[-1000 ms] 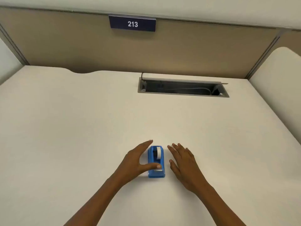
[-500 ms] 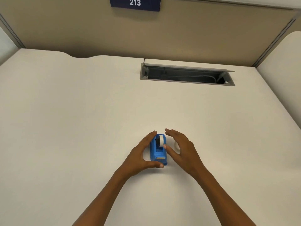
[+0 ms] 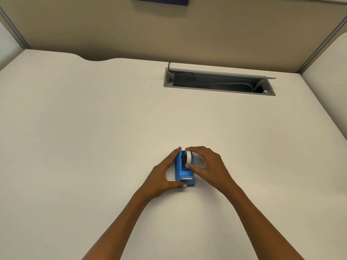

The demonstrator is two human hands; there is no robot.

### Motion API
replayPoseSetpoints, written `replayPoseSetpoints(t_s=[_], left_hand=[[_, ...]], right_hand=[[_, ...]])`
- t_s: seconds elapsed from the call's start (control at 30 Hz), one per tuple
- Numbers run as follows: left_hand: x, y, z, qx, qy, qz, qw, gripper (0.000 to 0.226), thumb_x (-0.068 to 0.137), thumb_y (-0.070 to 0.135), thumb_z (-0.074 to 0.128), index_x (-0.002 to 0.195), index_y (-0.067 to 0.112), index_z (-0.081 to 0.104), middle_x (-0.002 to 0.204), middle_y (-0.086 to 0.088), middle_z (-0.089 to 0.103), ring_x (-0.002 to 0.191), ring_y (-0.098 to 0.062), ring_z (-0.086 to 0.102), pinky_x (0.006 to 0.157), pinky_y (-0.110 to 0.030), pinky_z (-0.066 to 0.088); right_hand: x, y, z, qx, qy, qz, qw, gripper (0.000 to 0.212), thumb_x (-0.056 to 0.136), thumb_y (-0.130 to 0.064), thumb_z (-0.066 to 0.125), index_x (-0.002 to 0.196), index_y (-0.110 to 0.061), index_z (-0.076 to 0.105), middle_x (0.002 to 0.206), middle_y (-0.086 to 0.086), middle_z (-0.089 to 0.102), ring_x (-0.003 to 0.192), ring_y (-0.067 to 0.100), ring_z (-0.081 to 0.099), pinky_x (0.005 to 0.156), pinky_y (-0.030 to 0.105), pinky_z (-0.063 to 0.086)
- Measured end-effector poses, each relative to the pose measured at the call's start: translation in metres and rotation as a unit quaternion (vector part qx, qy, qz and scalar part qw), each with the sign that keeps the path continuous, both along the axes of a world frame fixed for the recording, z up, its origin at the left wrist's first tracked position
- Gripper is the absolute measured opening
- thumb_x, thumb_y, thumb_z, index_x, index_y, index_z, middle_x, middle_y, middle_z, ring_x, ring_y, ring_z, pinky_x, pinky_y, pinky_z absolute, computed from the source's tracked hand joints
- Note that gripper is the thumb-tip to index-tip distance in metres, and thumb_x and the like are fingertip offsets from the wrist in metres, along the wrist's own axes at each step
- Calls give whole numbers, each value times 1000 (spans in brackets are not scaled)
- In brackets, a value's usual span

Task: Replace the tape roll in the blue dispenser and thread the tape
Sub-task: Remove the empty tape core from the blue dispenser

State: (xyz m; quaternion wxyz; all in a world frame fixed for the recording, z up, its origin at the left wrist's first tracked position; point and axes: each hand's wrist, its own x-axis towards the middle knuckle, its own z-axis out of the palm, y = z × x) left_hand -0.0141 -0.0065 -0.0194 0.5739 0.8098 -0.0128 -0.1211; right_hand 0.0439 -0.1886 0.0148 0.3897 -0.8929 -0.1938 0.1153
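The blue dispenser [image 3: 184, 171] sits flat on the desk [image 3: 93, 137], near the front edge and a little right of the middle. Its metal cutting strip faces the person, and the white tape roll [image 3: 188, 157] sits in its far end. The left hand [image 3: 163, 177] holds the dispenser: the fingers lie along its left side up to the far corner, and the thumb bends around the near end, just below the cutting strip. The right hand [image 3: 208, 166] is curled over the roll from the right. Its fingertip rests on the top far side of the roll and its thumb touches the near side, so it pinches the roll between them. Both bare arms reach in from the bottom of the view. Farther back on the desk, well apart from the hands, there is a long grey cable slot [image 3: 218, 82] with its lid tipped open and dark wires inside. Behind the desk stands a tan wall panel [image 3: 112, 30] with a dark blue sign [image 3: 159, 0] at the top, cut off by the edge.
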Motion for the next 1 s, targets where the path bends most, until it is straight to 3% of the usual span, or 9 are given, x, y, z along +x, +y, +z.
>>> replayPoseSetpoints(t_s=[0.17,0.27,0.4,0.53,0.6,0.77,0.93,1.0], left_hand=[[1,1,5,10,4,-6,1000,99,62,43,82,134,57,16,134,44,24,120,27,26,91,5,26],[2,3,17,27,8,-11,1000,95,61,46,81,130,61,16,135,41,23,120,21,27,96,-5,27],[2,4,42,-11,-57,35,998,67,72,37,75,129,48,42,144,26,34,127,11,35,99,-12,35],[0,1,63,-72,-114,121,983,32,86,16,63,116,28,64,122,17,61,115,6,53,84,-6,42],[0,-4,69,-98,-108,138,980,28,86,13,63,111,25,67,113,14,67,108,2,59,81,-6,43],[-1,-14,75,-150,-67,161,973,23,83,19,67,103,29,70,100,13,72,96,-3,65,74,-5,45],[-3,-21,79,-214,1,197,957,19,78,25,70,97,27,72,93,8,74,86,-14,70,85,-26,50],[-2,-23,81,-215,11,204,955,21,77,29,69,97,25,72,91,6,75,86,-12,70,85,-27,48]], right_hand=[[-1,0,10,105,51,-58,991,45,76,-21,75,117,-32,60,122,-15,62,116,4,53,98,26,45],[-1,1,19,136,56,-64,987,49,75,-15,76,120,-28,60,117,-11,65,110,2,58,94,18,47],[-6,0,30,187,74,-75,977,44,74,-13,77,113,-27,63,101,-17,67,93,-2,63,83,10,49],[-11,3,37,237,127,-95,958,38,76,-16,76,111,-26,66,90,-15,66,81,0,66,69,9,49],[-13,5,40,262,148,-99,948,35,78,-18,73,112,-24,67,92,-9,69,82,10,70,68,9,49],[-18,7,46,281,164,-102,940,41,75,-33,68,112,-15,67,104,5,72,79,22,71,80,29,57],[-20,5,46,285,173,-102,937,46,69,-37,70,109,-14,68,95,5,73,75,20,72,75,26,55],[-20,5,46,285,173,-97,938,41,72,-34,70,108,-14,69,92,2,74,74,17,71,71,20,53]])
